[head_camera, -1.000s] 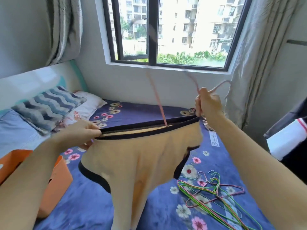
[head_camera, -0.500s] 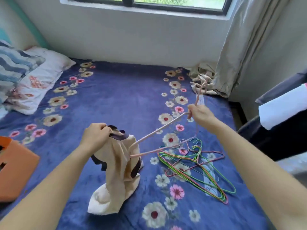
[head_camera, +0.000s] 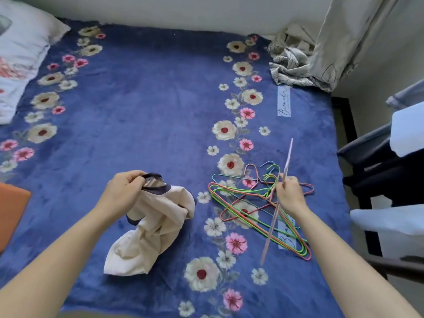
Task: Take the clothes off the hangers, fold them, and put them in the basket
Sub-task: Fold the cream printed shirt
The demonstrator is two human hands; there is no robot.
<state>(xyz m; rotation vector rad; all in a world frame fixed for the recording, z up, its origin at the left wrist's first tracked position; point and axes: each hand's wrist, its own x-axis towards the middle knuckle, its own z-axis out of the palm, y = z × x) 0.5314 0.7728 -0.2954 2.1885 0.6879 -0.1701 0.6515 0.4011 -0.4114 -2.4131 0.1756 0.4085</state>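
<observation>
A cream garment with dark trim [head_camera: 151, 223] lies bunched on the blue flowered blanket [head_camera: 137, 111]. My left hand [head_camera: 124, 191] grips its dark collar at the top. My right hand [head_camera: 289, 193] holds a pink wire hanger [head_camera: 273, 223], seen edge-on and free of the garment, just above a pile of several coloured wire hangers [head_camera: 247, 203] on the blanket. At the left edge shows a corner of the orange basket [head_camera: 11, 210].
White and patterned pillows [head_camera: 20, 53] lie at the back left. A crumpled curtain end [head_camera: 296, 63] rests on the bed's far right corner. Dark furniture with white and dark cloth [head_camera: 394, 171] stands to the right of the bed.
The pink hanger has come out of the garment and moved right over the hanger pile. The garment has dropped from held-up to bunched on the blanket. My view has tilted down.
</observation>
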